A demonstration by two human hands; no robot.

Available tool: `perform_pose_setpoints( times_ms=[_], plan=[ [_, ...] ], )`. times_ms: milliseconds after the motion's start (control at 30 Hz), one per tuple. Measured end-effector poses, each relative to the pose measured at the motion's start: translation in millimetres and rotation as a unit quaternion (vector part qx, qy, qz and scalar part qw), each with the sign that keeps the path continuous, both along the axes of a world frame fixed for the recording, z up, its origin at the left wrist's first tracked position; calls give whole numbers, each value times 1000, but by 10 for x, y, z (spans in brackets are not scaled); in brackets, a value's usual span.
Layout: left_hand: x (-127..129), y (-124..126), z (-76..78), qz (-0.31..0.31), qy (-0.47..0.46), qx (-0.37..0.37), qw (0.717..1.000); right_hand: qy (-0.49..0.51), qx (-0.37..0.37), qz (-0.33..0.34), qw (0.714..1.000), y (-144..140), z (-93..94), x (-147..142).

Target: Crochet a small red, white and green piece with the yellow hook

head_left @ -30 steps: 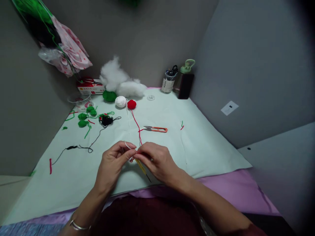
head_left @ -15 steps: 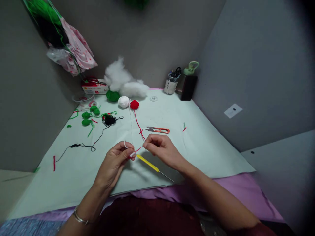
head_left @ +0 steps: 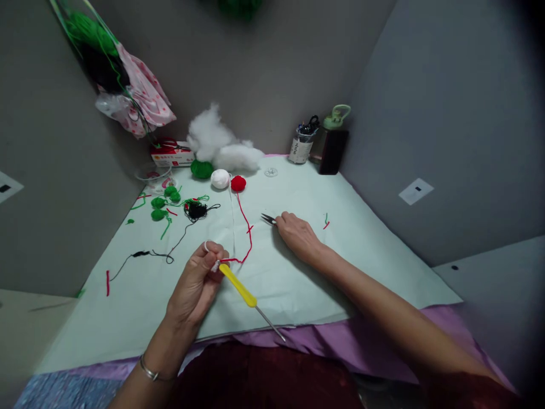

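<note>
Pinched between the fingertips of the left hand [head_left: 196, 281] is a small white crochet piece [head_left: 215, 265], with the yellow-handled crochet hook [head_left: 238, 286] slanting from it toward the table's near edge. Red yarn [head_left: 246, 227] is seen running from the piece to a red ball [head_left: 238, 183]. The orange snips [head_left: 268, 218] are covered by the right hand [head_left: 298, 234], fingers curled over the handle; a firm grip cannot be confirmed.
</note>
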State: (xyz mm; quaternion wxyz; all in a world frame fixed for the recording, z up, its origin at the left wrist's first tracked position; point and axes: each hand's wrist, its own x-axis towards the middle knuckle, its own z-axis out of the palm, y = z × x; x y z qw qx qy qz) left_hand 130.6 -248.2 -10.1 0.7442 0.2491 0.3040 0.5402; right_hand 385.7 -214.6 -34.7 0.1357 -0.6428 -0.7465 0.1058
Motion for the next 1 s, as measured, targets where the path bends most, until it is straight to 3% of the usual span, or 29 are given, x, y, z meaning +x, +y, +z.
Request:
perform_pose_setpoints(
  times_ms=[100,200,267,367,433,500,667,1000],
  plan=[
    [-26,19,-10,16,-8,11,1000,74,-11,0,997,-71,101,-38],
    [-52,33,-32,28,-19,24,999,193,-70,59,977,-284,223,-155],
    [-54,29,-38,29,-27,30,999,407,-213,126,879,-480,255,-289],
    [-30,2,-31,22,-37,37,998,561,-342,128,743,-745,207,-544],
    [-6,-19,-27,15,-41,40,998,634,-351,92,683,-853,151,-715],
    [15,-35,-29,8,-42,42,998,679,-346,50,646,-903,119,-860],
    [38,-64,-41,-3,-44,48,998,736,-306,-14,603,-921,175,-1056],
    [54,-111,-9,2,-27,31,999,776,-299,0,556,-952,233,-1164]
  ],
)
